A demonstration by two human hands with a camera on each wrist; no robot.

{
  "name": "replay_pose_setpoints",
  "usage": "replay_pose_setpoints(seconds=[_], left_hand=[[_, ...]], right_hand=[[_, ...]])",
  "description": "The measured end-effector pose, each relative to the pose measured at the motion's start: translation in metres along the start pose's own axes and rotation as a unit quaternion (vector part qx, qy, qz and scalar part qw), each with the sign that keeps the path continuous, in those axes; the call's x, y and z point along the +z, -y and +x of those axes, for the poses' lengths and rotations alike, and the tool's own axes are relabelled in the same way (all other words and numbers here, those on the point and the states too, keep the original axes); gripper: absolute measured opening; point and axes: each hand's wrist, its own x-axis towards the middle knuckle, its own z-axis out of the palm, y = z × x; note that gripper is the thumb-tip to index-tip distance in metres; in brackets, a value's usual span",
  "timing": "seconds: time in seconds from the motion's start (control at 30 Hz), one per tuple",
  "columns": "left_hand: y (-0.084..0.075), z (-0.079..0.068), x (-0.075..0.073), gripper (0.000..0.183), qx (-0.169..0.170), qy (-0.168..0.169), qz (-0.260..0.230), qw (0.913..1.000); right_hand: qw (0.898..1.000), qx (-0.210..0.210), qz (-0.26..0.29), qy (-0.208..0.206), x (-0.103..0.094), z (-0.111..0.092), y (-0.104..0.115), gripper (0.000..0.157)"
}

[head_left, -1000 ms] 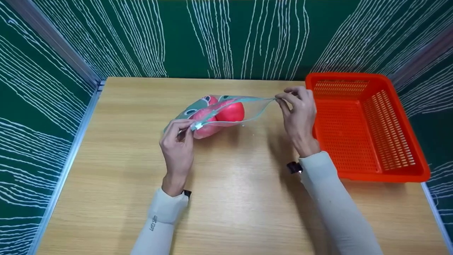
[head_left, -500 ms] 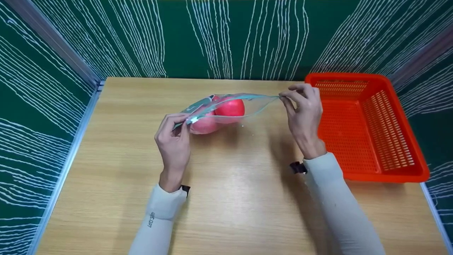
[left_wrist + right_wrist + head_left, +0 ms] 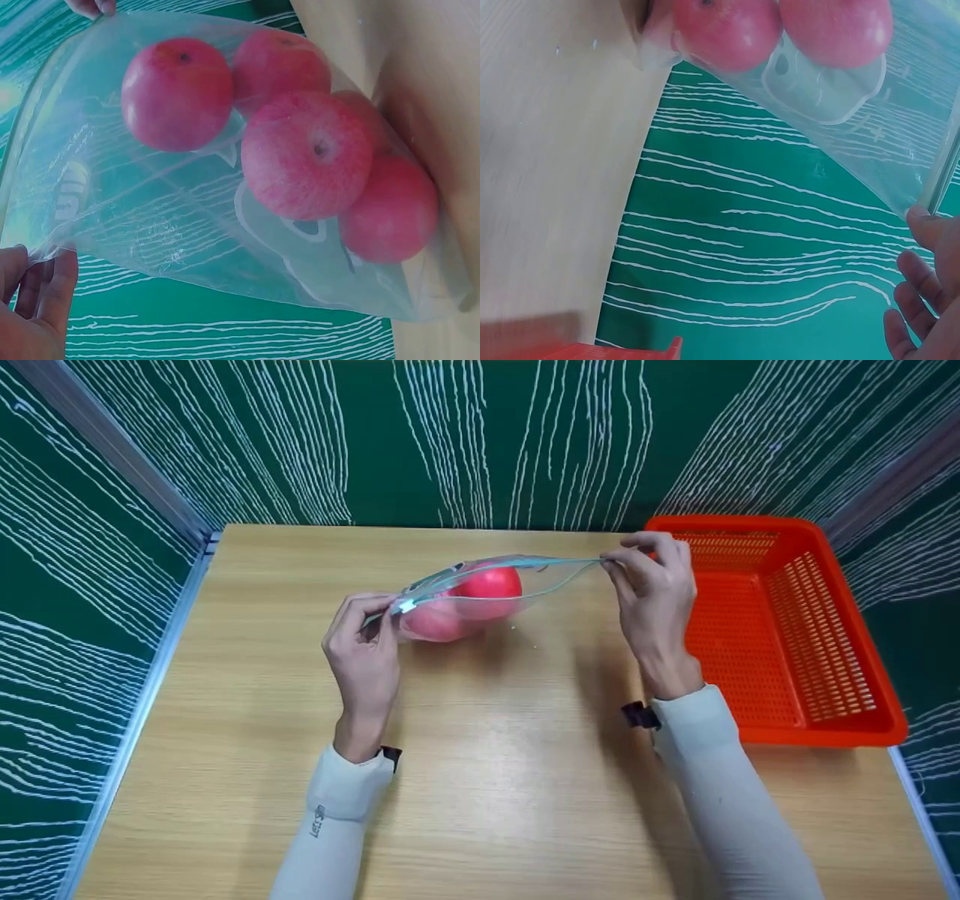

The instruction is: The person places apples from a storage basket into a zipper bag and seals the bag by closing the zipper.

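A see-through zip bag (image 3: 551,579) with several red apples (image 3: 306,156) inside is stretched between my two hands. My left hand (image 3: 363,656) pinches the left corner of its top edge, close by the white slider (image 3: 407,606). Thumb and fingers of my right hand (image 3: 654,596) pinch the right corner. The teal-edged mouth gapes between the corners. In the left wrist view the apples bunch toward the bag's bottom, and pale printed shapes show on the film. The right wrist view shows the right hand (image 3: 934,281) at the bag's corner, its other fingers loosely bent.
A red-orange plastic basket (image 3: 814,735) with slotted walls stands on the right of the wooden table (image 3: 480,810), just beyond my right hand. Green walls (image 3: 390,442) with white streaks enclose the table at the back and both sides.
Both hands have moved slightly up and apart, the left leftward and the right rightward. The bag's top edge is drawn longer, and its printed side shows less in the head view.
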Motion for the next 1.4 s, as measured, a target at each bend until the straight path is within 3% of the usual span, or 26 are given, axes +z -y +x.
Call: replay_pose_setpoints(seconds=[0.57, 0.77, 1.1, 1.4], left_hand=[[-0.005, 0.008, -0.001, 0.012, -0.012, 0.006, 0.006, 0.9999], [-0.008, 0.011, -0.001, 0.012, -0.008, 0.004, 0.007, 0.9999], [-0.014, 0.018, 0.001, 0.014, -0.005, 0.001, -0.013, 0.9999], [-0.017, 0.022, 0.004, 0.012, -0.006, 0.002, -0.027, 0.9996]], right_hand=[[1.000, -0.001, 0.010, -0.019, -0.018, 0.006, 0.009, 0.013], [0.999, -0.036, -0.003, -0.019, -0.025, 0.009, 0.009, 0.018], [0.999, -0.008, 0.021, -0.045, -0.038, 0.015, 0.019, 0.011], [0.998, -0.025, 0.025, -0.060, -0.051, 0.019, 0.026, 0.013]])
